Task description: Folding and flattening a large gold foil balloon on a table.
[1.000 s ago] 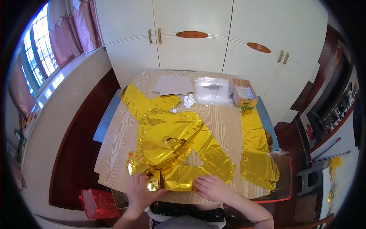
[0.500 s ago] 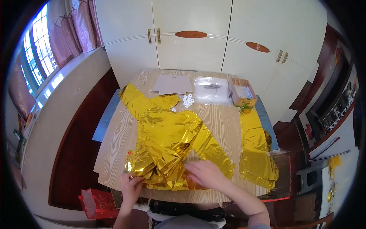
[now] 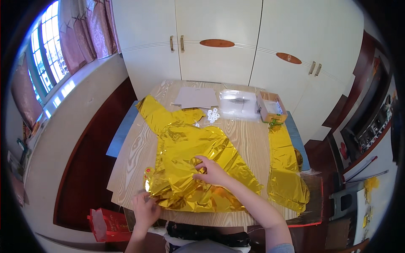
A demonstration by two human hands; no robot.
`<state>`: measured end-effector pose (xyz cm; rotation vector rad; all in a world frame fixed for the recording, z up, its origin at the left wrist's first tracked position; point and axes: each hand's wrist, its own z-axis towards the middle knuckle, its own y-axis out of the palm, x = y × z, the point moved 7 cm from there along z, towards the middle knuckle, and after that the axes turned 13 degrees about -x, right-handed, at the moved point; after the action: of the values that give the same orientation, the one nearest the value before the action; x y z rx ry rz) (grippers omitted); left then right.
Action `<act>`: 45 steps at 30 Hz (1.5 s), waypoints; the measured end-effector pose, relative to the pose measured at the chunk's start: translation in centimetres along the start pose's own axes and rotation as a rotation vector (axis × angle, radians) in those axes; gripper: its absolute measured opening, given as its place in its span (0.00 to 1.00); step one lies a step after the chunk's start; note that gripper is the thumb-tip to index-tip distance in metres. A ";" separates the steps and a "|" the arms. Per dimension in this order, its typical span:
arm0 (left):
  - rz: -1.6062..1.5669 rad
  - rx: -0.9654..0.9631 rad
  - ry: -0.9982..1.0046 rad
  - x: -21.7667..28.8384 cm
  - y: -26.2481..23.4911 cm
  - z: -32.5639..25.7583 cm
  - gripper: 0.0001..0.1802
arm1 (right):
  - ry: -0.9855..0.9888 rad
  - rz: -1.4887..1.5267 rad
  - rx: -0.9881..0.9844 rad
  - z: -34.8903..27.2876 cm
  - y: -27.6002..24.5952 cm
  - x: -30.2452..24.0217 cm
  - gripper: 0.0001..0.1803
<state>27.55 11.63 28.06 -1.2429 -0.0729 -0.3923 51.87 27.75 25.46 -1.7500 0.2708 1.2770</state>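
A large crinkled sheet of gold foil (image 3: 190, 145), looking like a flat foil balloon, lies across the middle of the table with one arm reaching to the back left. At its near left corner, my left hand (image 3: 145, 208) is closed on the foil edge, fingertips partly hidden by folds. My right hand (image 3: 211, 172) is over the middle of the foil, its fingers apart and curved, holding nothing. A small gold foil piece with a red spot (image 3: 148, 172) sticks out beside the left edge.
More folded gold foil (image 3: 287, 185) hangs along the table's right side. At the back are a grey card (image 3: 196, 98), white rings (image 3: 213, 115), clear plastic bags (image 3: 240, 105) and an open box (image 3: 272, 109). A red bag (image 3: 110, 227) stands on the floor at left.
My right hand has moved up and left over the foil from its near edge. The foil's near right part now spreads flatter and wider. My left hand stays at the near left corner.
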 end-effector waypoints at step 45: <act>-0.279 -0.568 0.657 14.9 6.9 5.7 0.14 | 0.004 -0.741 -0.125 -18.2 -0.2 -1.5 0.04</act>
<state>44.60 14.98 27.63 -1.6027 0.4599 -1.1015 62.91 13.34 27.45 -1.7130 -0.4359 0.7536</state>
